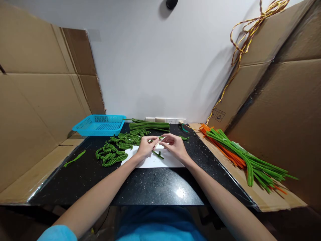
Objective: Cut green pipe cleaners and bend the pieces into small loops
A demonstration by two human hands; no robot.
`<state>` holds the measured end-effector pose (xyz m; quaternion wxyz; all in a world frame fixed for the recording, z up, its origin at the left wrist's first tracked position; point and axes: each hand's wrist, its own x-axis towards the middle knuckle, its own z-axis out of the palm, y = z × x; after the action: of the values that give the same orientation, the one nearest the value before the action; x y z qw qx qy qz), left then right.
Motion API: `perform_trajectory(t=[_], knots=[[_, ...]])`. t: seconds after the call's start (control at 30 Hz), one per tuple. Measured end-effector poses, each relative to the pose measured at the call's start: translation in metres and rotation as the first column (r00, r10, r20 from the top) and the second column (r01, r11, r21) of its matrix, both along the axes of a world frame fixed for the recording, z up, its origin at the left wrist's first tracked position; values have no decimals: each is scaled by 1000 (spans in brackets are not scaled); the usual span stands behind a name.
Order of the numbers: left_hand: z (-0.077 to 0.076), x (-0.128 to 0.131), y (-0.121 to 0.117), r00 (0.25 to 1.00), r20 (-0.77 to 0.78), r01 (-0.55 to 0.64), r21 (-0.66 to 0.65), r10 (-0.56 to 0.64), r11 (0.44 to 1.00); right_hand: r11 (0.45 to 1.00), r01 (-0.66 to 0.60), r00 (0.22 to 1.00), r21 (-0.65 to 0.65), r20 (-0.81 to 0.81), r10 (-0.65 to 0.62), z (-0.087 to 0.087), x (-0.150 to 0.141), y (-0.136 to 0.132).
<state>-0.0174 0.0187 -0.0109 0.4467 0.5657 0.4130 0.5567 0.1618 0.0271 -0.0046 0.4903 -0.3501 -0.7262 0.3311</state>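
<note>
Above a sheet of white paper (170, 163), my left hand (146, 147) and my right hand (175, 146) meet fingertip to fingertip. Both are closed in a pinch on a dark green pipe cleaner (158, 154), whose short bent ends hang below the fingers. Most of it is hidden by my hands, and a small pale strip shows between the fingertips. Left of the paper lie several pipe cleaners bent into leaf-like loops (109, 159). Behind my hands rests a bundle of straight dark green pipe cleaners (149, 126).
A blue plastic basket (99, 131) stands at the back left of the black tabletop (160, 187). Bright green pipe cleaners (250, 160) and orange ones (230, 154) lie on cardboard at right. A light green strip (74, 159) is at left. Cardboard walls (37, 100) flank the table.
</note>
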Motion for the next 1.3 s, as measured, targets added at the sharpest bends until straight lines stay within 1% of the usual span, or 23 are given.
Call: perform_trajectory(t=[0.1, 0.2, 0.27, 0.33, 0.43, 0.53, 0.6, 0.63, 0.67, 0.73, 0.8, 0.93, 1.0, 1.1, 1.2, 1.3], knots=[[2, 3, -3, 999, 14, 37, -11, -37, 999, 998, 52, 998, -21, -43, -53, 1, -2, -1], [3, 4, -4, 998, 49, 31, 10, -32, 999, 994, 41, 990, -100, -129, -54, 0, -3, 1], [4, 4, -4, 997, 78, 4, 0, -4, 1000, 987, 60, 990, -152, -118, -78, -1, -1, 3], [4, 4, -4, 995, 94, -19, -45, 23, 999, 977, 132, 988, -169, -55, -143, -2, 3, 6], [5, 3, -4, 994, 106, -14, -115, 26, 993, 963, 246, 969, -109, 20, -246, -1, 9, 8], [6, 4, -5, 990, 141, 31, -149, -10, 988, 956, 294, 955, 3, 25, -294, 3, 12, 5], [7, 5, -7, 988, 149, 59, -159, -35, 986, 954, 272, 961, 123, 7, -275, 8, 12, 2], [8, 5, -8, 988, 147, 67, -158, -43, 985, 952, 241, 969, 188, 13, -248, 10, 11, -1], [9, 5, -9, 989, 143, 71, -155, -49, 985, 949, 202, 976, 244, 36, -217, 12, 9, -3], [10, 6, -11, 989, 136, 76, -144, -57, 987, 944, 131, 979, 302, 109, -171, 12, 6, -6], [10, 5, -11, 990, 124, 84, -138, -67, 987, 941, 113, 974, 320, 151, -168, 10, 3, -7], [10, 6, -10, 991, 78, 123, -138, -113, 983, 940, 152, 967, 305, 150, -205, 4, 3, -6], [10, 6, -10, 990, 63, 135, -134, -128, 982, 941, 161, 966, 298, 147, -212, 3, 3, -5], [10, 7, -9, 990, 38, 140, -136, -136, 981, 934, 145, 957, 326, 195, -216, 4, 3, -5], [9, 6, -8, 989, 51, 145, -168, -139, 975, 934, 104, 957, 341, 223, -187, 5, 3, -6], [10, 5, -7, 985, 91, 162, -206, -146, 965, 941, 110, 964, 321, 196, -180, 6, 2, -7]])
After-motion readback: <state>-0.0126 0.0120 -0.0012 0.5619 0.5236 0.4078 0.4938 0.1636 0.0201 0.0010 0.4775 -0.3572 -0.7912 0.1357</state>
